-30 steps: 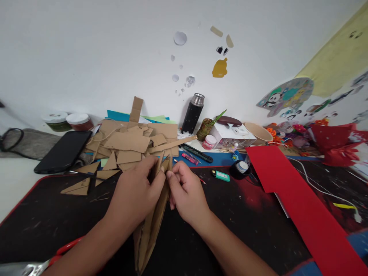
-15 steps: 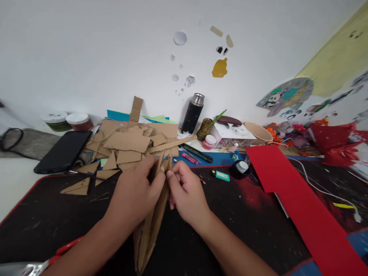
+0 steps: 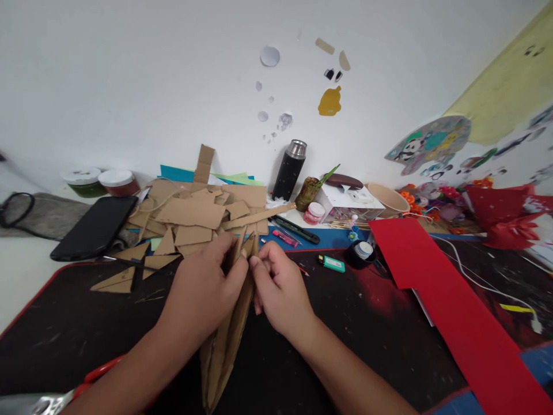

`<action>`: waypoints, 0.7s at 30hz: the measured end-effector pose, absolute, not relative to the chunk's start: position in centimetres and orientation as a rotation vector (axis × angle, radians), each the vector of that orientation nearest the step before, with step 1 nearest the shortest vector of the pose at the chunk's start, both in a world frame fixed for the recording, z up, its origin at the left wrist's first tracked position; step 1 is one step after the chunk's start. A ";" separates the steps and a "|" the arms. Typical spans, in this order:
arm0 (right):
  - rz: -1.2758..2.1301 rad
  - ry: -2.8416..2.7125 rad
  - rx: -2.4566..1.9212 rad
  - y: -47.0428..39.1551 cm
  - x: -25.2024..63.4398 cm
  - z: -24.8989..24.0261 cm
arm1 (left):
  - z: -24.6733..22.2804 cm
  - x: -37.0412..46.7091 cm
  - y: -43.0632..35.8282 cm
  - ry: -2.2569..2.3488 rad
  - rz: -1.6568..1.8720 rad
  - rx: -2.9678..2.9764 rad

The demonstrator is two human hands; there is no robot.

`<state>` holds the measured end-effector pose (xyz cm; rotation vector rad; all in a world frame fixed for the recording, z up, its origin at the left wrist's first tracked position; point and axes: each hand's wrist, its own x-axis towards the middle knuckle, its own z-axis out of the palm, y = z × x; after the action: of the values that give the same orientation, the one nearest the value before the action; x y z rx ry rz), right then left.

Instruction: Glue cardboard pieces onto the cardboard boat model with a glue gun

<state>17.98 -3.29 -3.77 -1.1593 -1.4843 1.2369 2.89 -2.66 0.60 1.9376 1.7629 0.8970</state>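
A long, narrow piece of folded cardboard [image 3: 227,351] stands between my hands, its layered edges facing up and its near end low at the bottom of the view. My left hand [image 3: 207,282] is closed around its far left side, thumb pressed over the top edge. On the other side, my right hand [image 3: 280,288] pinches the right wall near the far end, with thumb and fingertips together. Both thumbs almost meet at the tip. The fingers behind the cardboard are partly hidden.
Cardboard scraps [image 3: 194,213] are heaped behind my hands. A black flask [image 3: 290,173], a utility knife [image 3: 297,229] and a green lighter [image 3: 332,263] lie beyond. Red card [image 3: 449,305] covers the right side. Red-handled scissors [image 3: 82,389] sit under my left forearm; a phone [image 3: 95,227] is at left.
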 end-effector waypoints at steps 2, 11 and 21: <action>1.241 -1.484 -1.160 -3.3 18.0 -3.7 | 0.5 2.9 -2.6 1.768 0.902 1.937; 1.241 -1.487 -1.161 -3.2 18.0 -3.8 | 0.4 2.8 -2.7 1.769 0.900 1.932; 1.222 -1.506 -1.176 -3.2 18.0 -3.6 | 0.4 2.9 -2.7 1.760 0.902 1.936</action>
<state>18.01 -3.25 -3.59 -1.1760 -1.5062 1.2216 2.87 -2.65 0.42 1.9359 1.7605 0.9020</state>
